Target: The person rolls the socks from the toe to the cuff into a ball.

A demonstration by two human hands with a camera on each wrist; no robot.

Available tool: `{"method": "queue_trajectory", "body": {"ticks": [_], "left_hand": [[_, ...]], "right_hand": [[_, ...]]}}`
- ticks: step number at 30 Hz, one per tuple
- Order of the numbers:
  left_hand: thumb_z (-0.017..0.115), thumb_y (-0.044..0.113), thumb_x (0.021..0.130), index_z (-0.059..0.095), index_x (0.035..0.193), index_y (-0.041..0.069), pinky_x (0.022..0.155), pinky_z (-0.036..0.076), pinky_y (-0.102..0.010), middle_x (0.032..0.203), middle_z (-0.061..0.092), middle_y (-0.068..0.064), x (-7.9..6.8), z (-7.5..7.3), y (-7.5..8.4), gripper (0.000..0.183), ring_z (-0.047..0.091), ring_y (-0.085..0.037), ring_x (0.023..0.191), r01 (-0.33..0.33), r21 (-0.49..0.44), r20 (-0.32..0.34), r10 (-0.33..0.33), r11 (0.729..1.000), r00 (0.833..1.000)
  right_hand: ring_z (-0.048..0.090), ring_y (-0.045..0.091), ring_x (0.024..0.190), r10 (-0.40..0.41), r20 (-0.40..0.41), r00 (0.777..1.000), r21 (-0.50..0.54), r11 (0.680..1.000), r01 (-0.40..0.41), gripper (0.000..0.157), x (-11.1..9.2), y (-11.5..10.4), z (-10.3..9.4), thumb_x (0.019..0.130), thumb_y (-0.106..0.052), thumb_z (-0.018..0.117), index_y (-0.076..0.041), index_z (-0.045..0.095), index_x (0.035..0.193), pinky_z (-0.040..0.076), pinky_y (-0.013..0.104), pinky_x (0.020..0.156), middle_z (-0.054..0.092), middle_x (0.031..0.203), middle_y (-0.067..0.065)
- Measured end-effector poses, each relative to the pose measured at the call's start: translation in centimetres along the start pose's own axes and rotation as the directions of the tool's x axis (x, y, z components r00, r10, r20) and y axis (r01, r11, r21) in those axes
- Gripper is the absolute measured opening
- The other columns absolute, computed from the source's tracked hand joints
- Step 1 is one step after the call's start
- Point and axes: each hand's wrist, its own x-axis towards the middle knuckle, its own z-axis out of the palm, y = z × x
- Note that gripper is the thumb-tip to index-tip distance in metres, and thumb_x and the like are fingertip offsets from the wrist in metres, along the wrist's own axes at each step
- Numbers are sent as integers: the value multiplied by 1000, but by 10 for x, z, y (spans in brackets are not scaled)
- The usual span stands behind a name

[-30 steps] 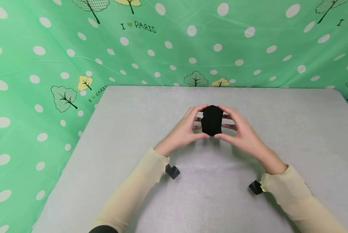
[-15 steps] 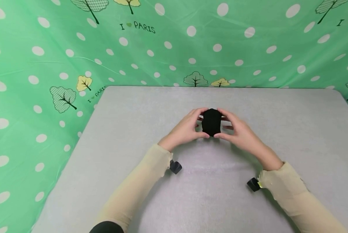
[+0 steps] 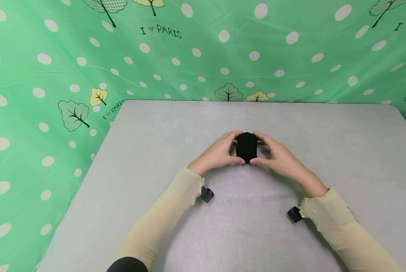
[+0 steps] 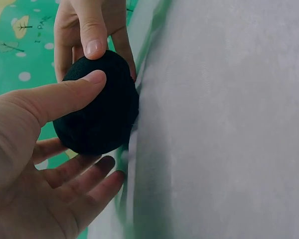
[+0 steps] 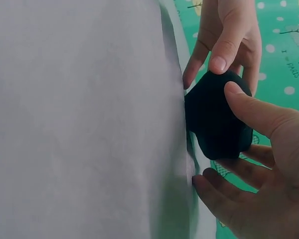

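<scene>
A black, rounded, cloth-like bundle (image 3: 246, 147) stands between my two hands over the middle of the grey table; its exact kind cannot be made out. My left hand (image 3: 220, 151) holds its left side, thumb on the near face and fingers behind. From the right, my right hand (image 3: 279, 155) holds it the same way, the two thumbs close together. The left wrist view shows the bundle (image 4: 97, 107) smooth and egg-shaped. In the right wrist view the bundle (image 5: 219, 117) has an uneven, lumpy outline. Whether its underside touches the table is hard to tell.
The grey table (image 3: 148, 136) reaches back to a green dotted curtain (image 3: 203, 53) printed with trees, which also hangs along the left side. Small black wrist cameras (image 3: 207, 195) sit at both beige sleeve cuffs. A dark round shape (image 3: 127, 265) intrudes at the bottom edge.
Both hands have come down and slightly nearer with the black bundle between them. Its outline looks more even and a little shorter than a second ago. The left forearm has shifted slightly right.
</scene>
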Motion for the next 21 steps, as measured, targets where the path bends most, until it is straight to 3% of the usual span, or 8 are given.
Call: {"method": "queue_trajectory", "body": {"ticks": [8, 16, 21], "left_hand": [[80, 33, 85, 28, 157, 14, 115, 39, -39, 158, 39, -7, -1, -1, 1, 90, 47, -22, 137, 23, 7, 24, -23, 1000, 999], [80, 31, 86, 28, 156, 19, 102, 48, -35, 154, 40, -5, -4, 0, -2, 88, 53, -19, 125, 57, -45, 4, -57, 997, 998], [79, 29, 87, 32, 155, 20, 102, 50, -32, 153, 41, -4, -6, 0, -5, 83, 54, -18, 128, 64, -87, 4, -64, 994, 998]], "right_hand": [[48, 43, 135, 14, 5, 1000, -41, 999, -13, 85, -1, 2, -2, 90, -27, 75, -4, 27, 156, 43, 61, 105, 37, 157, 22], [48, 44, 134, 20, 5, 1000, -20, 1000, -20, 84, -3, 5, -4, 90, -24, 75, -4, 27, 156, 43, 61, 105, 36, 157, 21], [49, 46, 133, 20, 1, 1000, -18, 1000, -20, 82, -5, 5, -6, 90, -23, 75, -3, 29, 155, 43, 61, 105, 35, 158, 22]]}}
